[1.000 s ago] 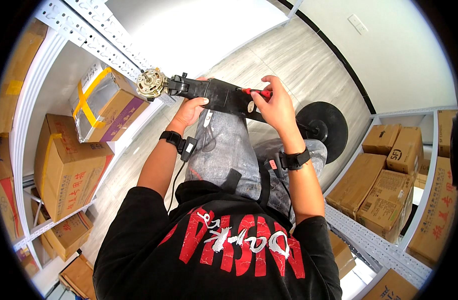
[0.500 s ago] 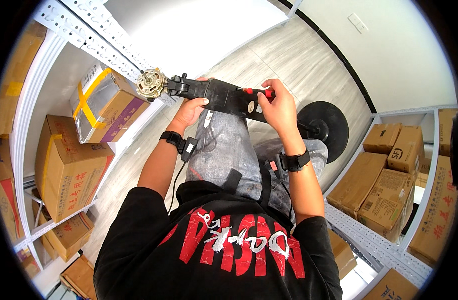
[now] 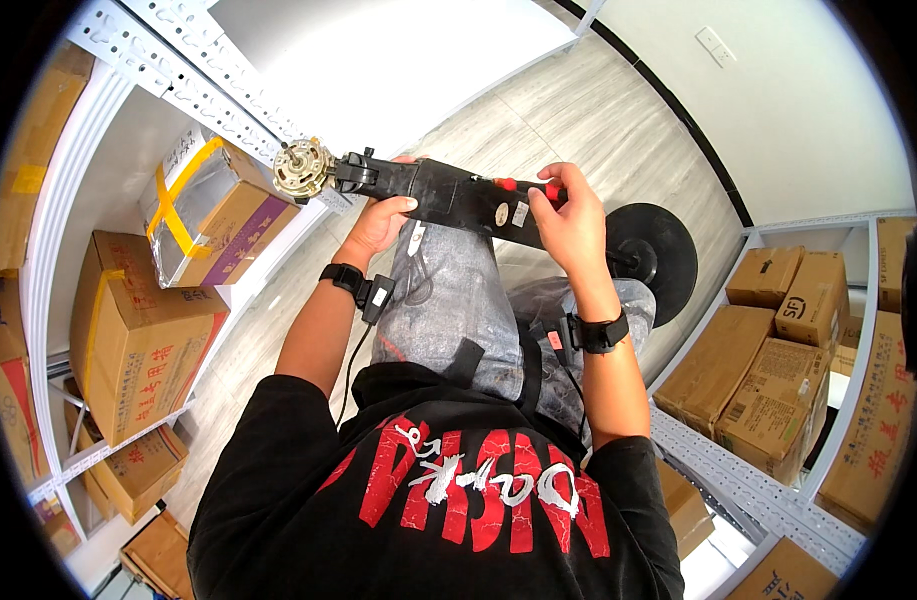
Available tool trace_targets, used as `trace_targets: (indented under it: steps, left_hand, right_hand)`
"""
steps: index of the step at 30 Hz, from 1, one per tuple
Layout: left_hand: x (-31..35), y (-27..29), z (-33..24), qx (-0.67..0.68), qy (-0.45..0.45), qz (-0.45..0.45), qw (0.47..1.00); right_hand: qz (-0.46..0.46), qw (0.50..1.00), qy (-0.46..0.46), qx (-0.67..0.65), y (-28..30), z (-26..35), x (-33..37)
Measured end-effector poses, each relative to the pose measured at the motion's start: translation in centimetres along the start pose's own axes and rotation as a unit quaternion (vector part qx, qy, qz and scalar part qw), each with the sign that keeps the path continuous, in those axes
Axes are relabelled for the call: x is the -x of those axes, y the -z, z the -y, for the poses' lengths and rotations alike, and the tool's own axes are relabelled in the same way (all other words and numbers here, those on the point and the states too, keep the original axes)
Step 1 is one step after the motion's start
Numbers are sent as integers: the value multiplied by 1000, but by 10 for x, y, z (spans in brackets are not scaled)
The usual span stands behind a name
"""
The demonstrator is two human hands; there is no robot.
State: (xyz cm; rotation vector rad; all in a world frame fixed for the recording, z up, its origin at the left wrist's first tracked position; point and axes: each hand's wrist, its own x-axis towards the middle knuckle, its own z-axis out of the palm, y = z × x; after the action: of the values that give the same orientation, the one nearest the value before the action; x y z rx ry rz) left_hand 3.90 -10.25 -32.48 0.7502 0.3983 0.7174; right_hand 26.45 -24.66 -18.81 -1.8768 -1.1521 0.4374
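Observation:
A black electric fan's body [image 3: 448, 195] lies across my lap, with its bare motor [image 3: 303, 168] at the left end and its round black base [image 3: 668, 262] at the right. My left hand [image 3: 383, 218] is wrapped around the body near the hinged neck, thumb on top and the other fingers mostly hidden beneath. Between the thumb and fingers of my right hand [image 3: 570, 225] is a red and black screwdriver [image 3: 518, 186]. It lies nearly level along the upper edge of the body, its tip pointing left toward the housing. Whether the tip sits in a screw cannot be made out.
Cardboard boxes fill the shelf on the left [image 3: 148, 340] and the shelf on the right [image 3: 768, 380]. A white tabletop [image 3: 378, 60] extends ahead of the motor. Cables hang from the devices strapped to both my wrists.
My right hand has shifted slightly to the right, and the screwdriver has slid right with it. My left hand and the fan have stayed in place.

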Motion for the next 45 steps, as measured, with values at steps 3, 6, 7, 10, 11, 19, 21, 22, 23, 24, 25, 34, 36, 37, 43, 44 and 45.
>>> trace_targets:
  steps: [3,6,7,10,11,19,21,22,23,24,25,34,36,37,43,44,45]
  left_hand:
    - [0,-1,0,3,0,2,1000]
    - [0,-1,0,1,-1,3,1000]
    - [1,0,0,-1,-2,3,1000]
    - [1,1,1,-1,2,1,1000]
    - [0,2,1,6,1,2,1000]
    - [3,10,13,17,-10,10,1000]
    - [1,12,14,10,24,-21,999]
    - [2,4,9,25,17,-21,999]
    - [2,2,8,31,9,-15,999]
    - [2,-1,3,19,23,-20,999]
    - [3,-2,3,25,20,-12,999]
    - [-5,0,11,-26,-14,32,999]
    - [-7,7,11,-45,-30,41,998]
    - [-10,14,16,-60,-43,48,996]
    - [-8,5,-5,-76,4,36,996]
    - [-10,6,-7,-79,0,43,996]
    - [-14,6,-9,-82,-5,51,995]
  right_hand:
    - [-5,1000,-4,-22,4,-2,0]
    - [-10,999,-18,-38,9,2,1]
    - [-10,999,-25,-42,11,4,2]
    - [-27,997,-8,-67,14,2,3]
    - [-31,996,-3,-82,16,5,1]
    - [-61,988,30,-142,52,52,-27]
    - [-79,982,56,-159,60,73,-43]
    - [-78,978,56,-183,63,85,-51]
    - [-74,974,55,-205,65,100,-61]
    - [-76,973,76,-204,67,109,-72]
    - [-80,970,84,-213,67,123,-82]
    - [-58,949,188,-247,45,238,-210]
    - [-48,944,204,-256,28,269,-244]
    - [-44,941,211,-261,19,283,-261]
    - [-39,950,250,-185,-40,312,-363]
    - [-50,960,239,-140,-47,310,-372]
    - [-59,960,253,-107,-53,307,-383]
